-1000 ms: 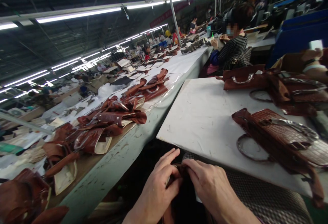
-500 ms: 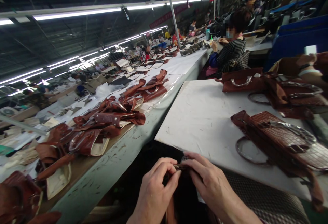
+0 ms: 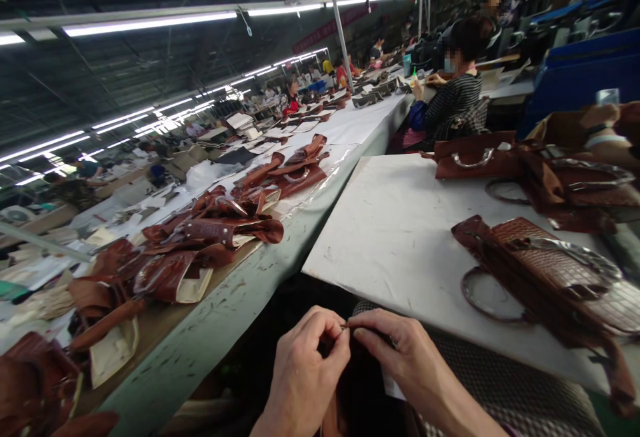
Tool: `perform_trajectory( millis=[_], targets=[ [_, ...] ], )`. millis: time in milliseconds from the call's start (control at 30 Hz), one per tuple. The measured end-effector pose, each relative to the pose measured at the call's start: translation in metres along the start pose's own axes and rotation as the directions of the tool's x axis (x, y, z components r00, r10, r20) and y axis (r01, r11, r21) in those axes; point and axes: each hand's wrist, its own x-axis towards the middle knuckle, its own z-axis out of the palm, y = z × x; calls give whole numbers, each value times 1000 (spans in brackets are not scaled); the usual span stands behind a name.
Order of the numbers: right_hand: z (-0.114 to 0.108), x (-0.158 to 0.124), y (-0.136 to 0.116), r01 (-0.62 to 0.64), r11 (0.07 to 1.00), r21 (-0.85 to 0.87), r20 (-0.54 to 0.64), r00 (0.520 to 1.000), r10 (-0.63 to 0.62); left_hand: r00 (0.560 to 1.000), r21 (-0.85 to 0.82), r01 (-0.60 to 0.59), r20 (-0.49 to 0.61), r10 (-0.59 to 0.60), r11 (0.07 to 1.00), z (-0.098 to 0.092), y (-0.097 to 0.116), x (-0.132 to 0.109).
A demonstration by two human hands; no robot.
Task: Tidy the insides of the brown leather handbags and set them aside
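Low in the middle, over my lap, my left hand [image 3: 310, 364] pinches the edge of a brown leather strap [image 3: 331, 417] between thumb and forefinger. Part of the strap hangs below that hand; the rest is hidden by my fingers and shadow. My right hand [image 3: 400, 350] meets it from the other side, thumb and forefinger closed at the same edge. The fingertips nearly touch. Whether the strap joins a larger bag in the dark below, I cannot tell. A small white piece [image 3: 393, 385] shows under my right hand.
A white-topped table [image 3: 380, 224] lies ahead, with a brown crocodile-pattern handbag [image 3: 540, 270] and more bags [image 3: 475, 157] on its right. Along the left runs a long bench [image 3: 210, 330] piled with brown bags [image 3: 170, 274]. A co-worker [image 3: 450, 90] sits beyond; another person's hand [image 3: 600, 117] is at far right.
My right hand's fingers have drawn in from lying across the strap's edge to a pinch at its tip. My left hand keeps its pinch, almost in place.
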Motion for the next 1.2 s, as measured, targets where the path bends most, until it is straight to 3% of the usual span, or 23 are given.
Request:
perform_trajectory(
  millis=[100,167,300,400,500,600,1200],
  targets=[
    [2,1,0,-36,999,-27,-27,999,36,999,8,37,16,-37,999,2,1,0],
    [2,1,-1,-49,996,-74,-44,998,46,992,-62,125,41,-123,990,2,1,0],
    [2,-2,-3,-61,986,-153,-77,996,49,926,-360,374,188,-326,855,-7,7,0],
    [1,-5,-3,-57,984,-166,-69,997,46,879,-385,460,322,-351,800,-18,12,-2],
    [1,-5,-4,-54,986,-156,-56,997,46,861,-286,467,363,-357,837,-23,14,-6],
    [1,-5,-5,-58,988,-143,-62,997,50,882,-234,431,310,-354,871,-19,12,-11],
    [-9,-5,-2,-162,987,15,-12,987,163,883,-292,432,328,-335,853,-12,5,-13]
  ],
)
